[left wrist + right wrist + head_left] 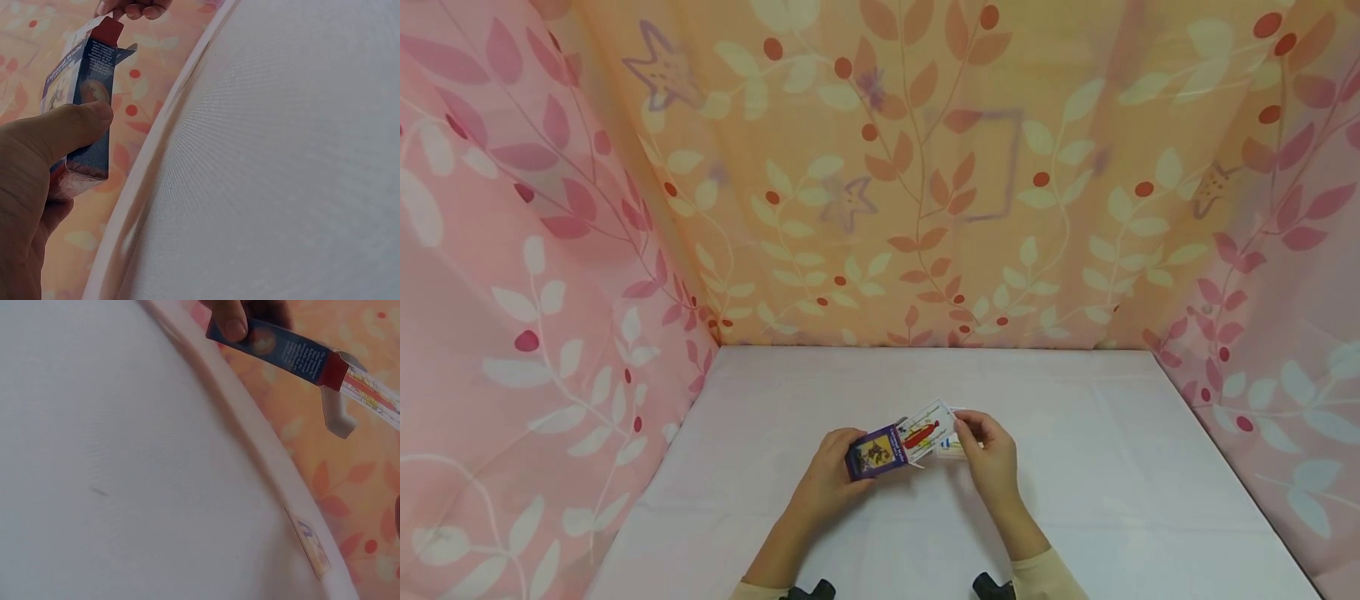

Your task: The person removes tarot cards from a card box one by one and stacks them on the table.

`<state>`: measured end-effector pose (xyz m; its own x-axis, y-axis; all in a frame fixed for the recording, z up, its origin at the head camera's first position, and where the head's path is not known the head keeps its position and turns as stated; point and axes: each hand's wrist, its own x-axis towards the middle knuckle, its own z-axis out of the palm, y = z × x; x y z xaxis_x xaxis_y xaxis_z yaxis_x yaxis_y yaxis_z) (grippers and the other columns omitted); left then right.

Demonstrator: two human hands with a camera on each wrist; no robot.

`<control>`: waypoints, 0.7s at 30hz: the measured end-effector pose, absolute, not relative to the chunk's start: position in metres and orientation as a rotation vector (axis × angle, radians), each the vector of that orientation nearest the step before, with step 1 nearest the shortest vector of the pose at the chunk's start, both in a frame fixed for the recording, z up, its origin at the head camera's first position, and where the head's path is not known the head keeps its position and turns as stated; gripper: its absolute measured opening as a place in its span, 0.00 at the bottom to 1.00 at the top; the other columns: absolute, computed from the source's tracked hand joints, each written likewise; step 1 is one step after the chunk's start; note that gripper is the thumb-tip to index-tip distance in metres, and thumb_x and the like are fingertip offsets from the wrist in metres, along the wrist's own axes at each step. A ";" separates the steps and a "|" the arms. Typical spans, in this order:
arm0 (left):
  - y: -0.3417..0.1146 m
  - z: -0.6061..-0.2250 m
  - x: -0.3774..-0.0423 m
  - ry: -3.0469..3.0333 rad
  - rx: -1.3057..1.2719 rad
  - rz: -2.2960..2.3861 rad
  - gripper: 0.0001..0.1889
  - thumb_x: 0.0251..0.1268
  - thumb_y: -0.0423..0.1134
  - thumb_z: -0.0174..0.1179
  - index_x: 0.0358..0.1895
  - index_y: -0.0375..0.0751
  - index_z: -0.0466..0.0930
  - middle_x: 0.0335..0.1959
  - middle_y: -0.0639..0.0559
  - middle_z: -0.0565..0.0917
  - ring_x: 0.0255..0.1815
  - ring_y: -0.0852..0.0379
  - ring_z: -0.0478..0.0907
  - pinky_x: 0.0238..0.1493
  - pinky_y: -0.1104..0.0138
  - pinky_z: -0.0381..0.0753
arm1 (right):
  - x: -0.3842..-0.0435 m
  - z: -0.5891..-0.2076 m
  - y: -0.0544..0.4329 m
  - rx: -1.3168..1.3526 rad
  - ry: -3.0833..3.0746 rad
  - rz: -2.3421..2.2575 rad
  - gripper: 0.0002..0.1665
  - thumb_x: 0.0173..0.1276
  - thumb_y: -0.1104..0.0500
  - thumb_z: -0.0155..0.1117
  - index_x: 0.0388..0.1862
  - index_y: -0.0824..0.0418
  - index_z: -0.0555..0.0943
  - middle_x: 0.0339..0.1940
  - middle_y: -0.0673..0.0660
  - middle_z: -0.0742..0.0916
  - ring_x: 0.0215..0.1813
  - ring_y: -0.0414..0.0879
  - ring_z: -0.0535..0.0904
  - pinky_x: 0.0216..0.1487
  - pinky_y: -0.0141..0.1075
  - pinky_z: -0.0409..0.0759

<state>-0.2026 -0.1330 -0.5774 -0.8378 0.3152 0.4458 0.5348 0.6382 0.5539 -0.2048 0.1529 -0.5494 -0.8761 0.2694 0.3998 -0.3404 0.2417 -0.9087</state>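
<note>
Cards [927,431] partly hidden inside box [876,452]

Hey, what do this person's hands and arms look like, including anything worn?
The left hand and right hand wear no gloves. Cream sleeves stop short of the wrists. A chunky black piece shows beside each sleeve.
</note>
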 end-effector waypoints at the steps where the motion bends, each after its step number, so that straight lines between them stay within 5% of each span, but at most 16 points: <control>1: -0.133 -0.577 -0.203 -2.551 -0.684 -1.004 0.41 0.43 0.43 0.84 0.64 0.42 0.74 0.60 0.50 0.79 0.64 0.51 0.74 0.68 0.51 0.78 | -0.205 -0.549 0.153 0.064 -2.039 1.673 0.07 0.68 0.65 0.71 0.43 0.57 0.88 0.35 0.53 0.90 0.33 0.41 0.80 0.33 0.24 0.78; 21: -0.135 -0.578 -0.204 -2.552 -0.680 -1.029 0.42 0.42 0.43 0.84 0.64 0.43 0.75 0.60 0.50 0.80 0.65 0.52 0.74 0.69 0.52 0.76 | -0.210 -0.546 0.162 0.039 -2.063 1.614 0.06 0.69 0.64 0.70 0.44 0.58 0.88 0.37 0.53 0.90 0.36 0.40 0.81 0.37 0.23 0.79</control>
